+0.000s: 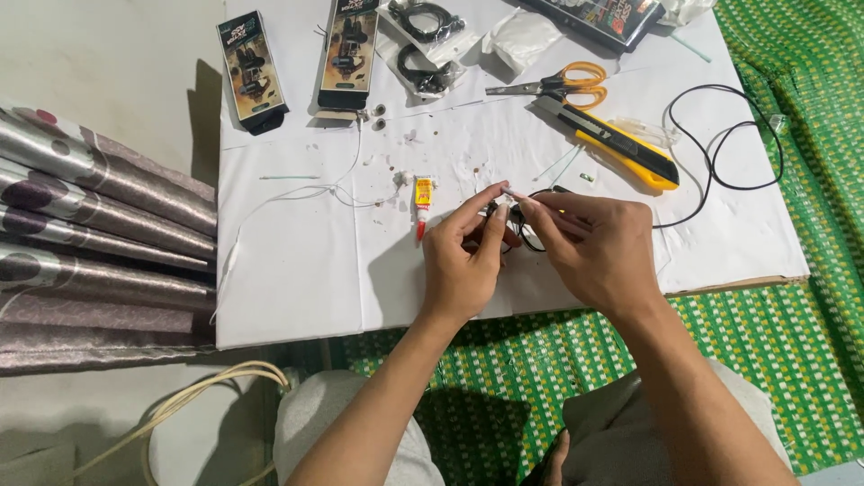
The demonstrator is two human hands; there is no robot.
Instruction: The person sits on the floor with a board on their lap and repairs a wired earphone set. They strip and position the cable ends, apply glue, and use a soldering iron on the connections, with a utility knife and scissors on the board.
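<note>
**Two hands pinching a small black earpiece over the white sheet**

We see our left hand (461, 261) and right hand (589, 247) brought together above the white sheet (297, 270), fingertips closed around a small black earpiece (506, 219) with a thin black cable (720, 153) trailing off to the right. The left hand seems to steady the piece while the right pinches a slim pale stick against it, held close for fine work. Just beside the left hand lies a small glue tube (422, 202), within easy reach. Farther back rest a yellow box cutter (621, 144), orange-handled scissors (553, 85) and two upright product boxes (252, 67). A white earphone wire (297, 192) runs leftward across the sheet.
</note>
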